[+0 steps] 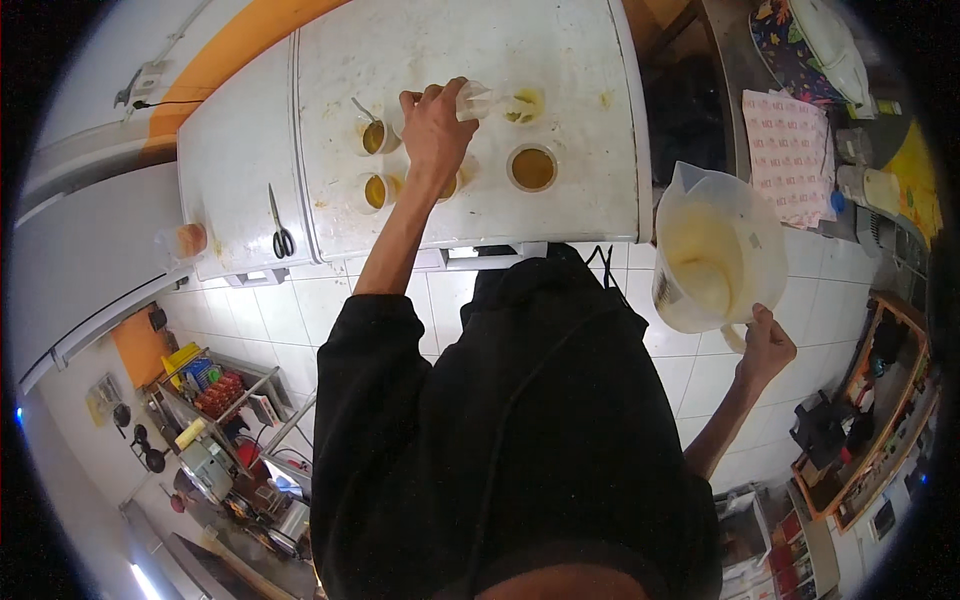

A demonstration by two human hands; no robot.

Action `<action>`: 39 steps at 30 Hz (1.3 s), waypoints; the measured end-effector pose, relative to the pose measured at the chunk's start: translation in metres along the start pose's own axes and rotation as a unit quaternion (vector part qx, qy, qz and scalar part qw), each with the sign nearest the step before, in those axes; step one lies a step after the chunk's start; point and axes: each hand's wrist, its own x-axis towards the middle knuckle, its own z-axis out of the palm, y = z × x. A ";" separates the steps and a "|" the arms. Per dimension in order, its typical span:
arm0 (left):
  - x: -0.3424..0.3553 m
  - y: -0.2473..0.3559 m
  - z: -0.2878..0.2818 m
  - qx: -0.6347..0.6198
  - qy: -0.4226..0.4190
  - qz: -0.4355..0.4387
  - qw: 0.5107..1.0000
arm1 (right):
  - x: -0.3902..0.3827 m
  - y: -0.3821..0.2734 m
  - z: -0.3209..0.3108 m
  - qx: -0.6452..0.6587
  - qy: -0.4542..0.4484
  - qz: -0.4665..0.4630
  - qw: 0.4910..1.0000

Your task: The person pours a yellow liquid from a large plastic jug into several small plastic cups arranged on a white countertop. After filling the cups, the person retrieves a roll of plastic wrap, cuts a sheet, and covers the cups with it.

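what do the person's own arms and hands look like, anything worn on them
The left hand and right hand are both ungloved, with no ring, watch or bracelet that I can make out. The left sleeve is plain black, ending well short of the wrist; the right sleeve, also black, leaves that forearm bare too.

Near twelve o'clock, the left hand (pixel 436 132), at its wrist, partly hides a cup (pixel 451 187); toward two, the dark rim crops a leaf-patterned cloth (pixel 785 50).
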 end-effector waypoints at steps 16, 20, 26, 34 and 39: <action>0.034 0.010 0.016 0.239 -0.008 0.131 0.962 | -0.015 0.032 0.010 -0.024 0.002 0.059 0.998; 0.043 0.011 0.020 0.288 0.074 0.243 0.924 | -0.024 0.039 0.008 -0.034 0.001 0.074 0.997; 0.055 0.027 0.040 0.357 0.022 0.312 0.880 | -0.053 0.052 0.002 -0.040 0.019 0.079 0.996; 0.012 0.016 -0.006 0.264 0.164 0.266 0.913 | -0.125 0.054 -0.014 -0.010 0.015 0.030 0.999; -0.129 -0.059 -0.071 0.023 0.087 0.079 0.993 | -0.193 0.052 -0.015 -0.102 -0.046 -0.132 0.985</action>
